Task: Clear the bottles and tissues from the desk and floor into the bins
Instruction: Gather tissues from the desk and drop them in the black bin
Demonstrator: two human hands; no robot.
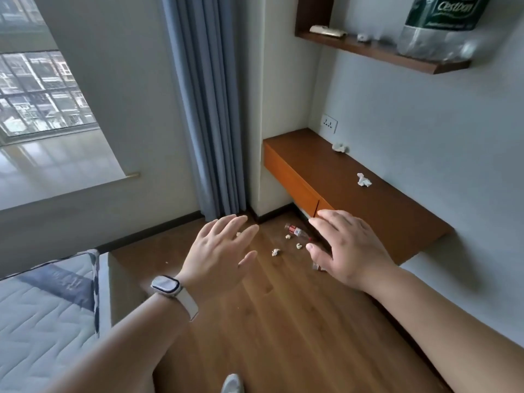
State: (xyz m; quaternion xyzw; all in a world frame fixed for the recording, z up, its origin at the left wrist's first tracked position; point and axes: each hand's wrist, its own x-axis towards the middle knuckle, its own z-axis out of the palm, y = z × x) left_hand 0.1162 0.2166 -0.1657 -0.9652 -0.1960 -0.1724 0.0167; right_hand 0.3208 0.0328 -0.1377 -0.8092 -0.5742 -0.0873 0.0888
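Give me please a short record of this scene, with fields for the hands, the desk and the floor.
left hand: open, holds nothing
right hand: open, holds nothing
desk: two crumpled tissues
floor: small bottle lying down, at least three tissue balls near it
bins: not in view

A blue curtain (207, 109) hangs between window (42, 95) and wall socket (329, 123); a mattress (42, 321) lies lower left.
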